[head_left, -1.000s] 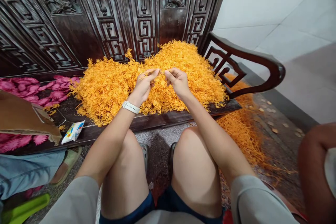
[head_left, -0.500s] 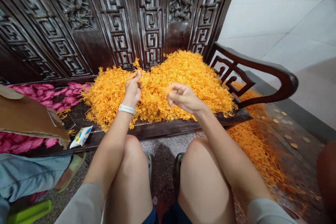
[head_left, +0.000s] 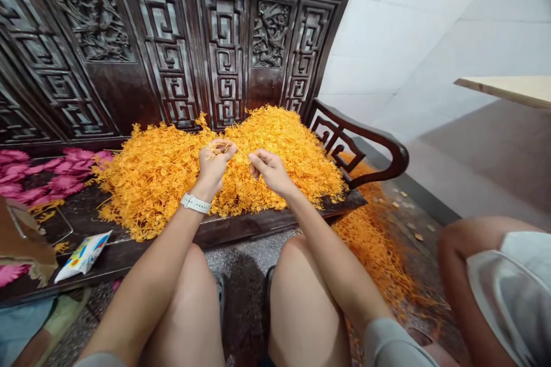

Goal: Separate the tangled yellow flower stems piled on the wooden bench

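We judge this as strand-handling: orange strand [head_left: 220,148] above the orange pile [head_left: 279,140] on the right of the bench [head_left: 253,223], left hand [head_left: 212,167] pinching it, right hand [head_left: 272,173] seemingly pinching its end; next likely needs steady fingertips.

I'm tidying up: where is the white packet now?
In the head view, the white packet lies at lower left on the bench, between the cardboard box and the orange pile.
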### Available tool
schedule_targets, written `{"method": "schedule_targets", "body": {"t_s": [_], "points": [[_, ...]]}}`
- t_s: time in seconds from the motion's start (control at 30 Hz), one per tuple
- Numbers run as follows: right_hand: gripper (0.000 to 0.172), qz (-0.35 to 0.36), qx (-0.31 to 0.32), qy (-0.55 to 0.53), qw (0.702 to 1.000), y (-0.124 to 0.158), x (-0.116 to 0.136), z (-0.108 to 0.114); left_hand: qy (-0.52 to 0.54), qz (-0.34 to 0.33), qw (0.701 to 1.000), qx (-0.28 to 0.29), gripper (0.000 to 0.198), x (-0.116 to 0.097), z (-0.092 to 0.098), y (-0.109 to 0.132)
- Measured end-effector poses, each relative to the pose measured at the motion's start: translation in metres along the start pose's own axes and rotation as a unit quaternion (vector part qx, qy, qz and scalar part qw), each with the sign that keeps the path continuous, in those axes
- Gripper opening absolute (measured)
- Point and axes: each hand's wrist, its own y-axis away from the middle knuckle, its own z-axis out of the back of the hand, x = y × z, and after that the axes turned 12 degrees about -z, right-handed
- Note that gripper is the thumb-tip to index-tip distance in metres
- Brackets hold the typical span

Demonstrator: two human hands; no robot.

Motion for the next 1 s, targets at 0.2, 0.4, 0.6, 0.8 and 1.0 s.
{"method": "schedule_targets", "body": {"t_s": [0.2, 0.4, 0.6, 0.8, 1.0], "points": [[0.034, -0.028, 0.491, 0.002, 0.870, 0.043, 0.030, -0.015, -0.015, 0.033, 0.989, -0.141, 0.022, 0.015, 0.016, -0.018], [0.031, -0.048, 0.073, -0.303, 0.949, 0.026, 0.028, 0.003, 0.056, 0.028, 0.995, -0.074, 0.031, -0.005, 0.025, -0.021], [0.047, -0.142, -0.040, -0.177, 0.973, 0.011, 0.012, 0.001, 0.097, 0.065, 0.993, 0.007, 0.029, -0.023, 0.002, -0.002], [0.034, -0.076, -0.004, -0.101, 0.992, 0.014, 0.012, -0.003, 0.035, 0.019, 0.999, 0.034, 0.020, -0.014, -0.013, 0.012], [0.028, -0.138, 0.627, 0.020, 0.767, 0.049, 0.040, -0.023, -0.002, 0.099, 0.983, -0.152, 0.018, 0.011, 0.006, -0.014]]}}
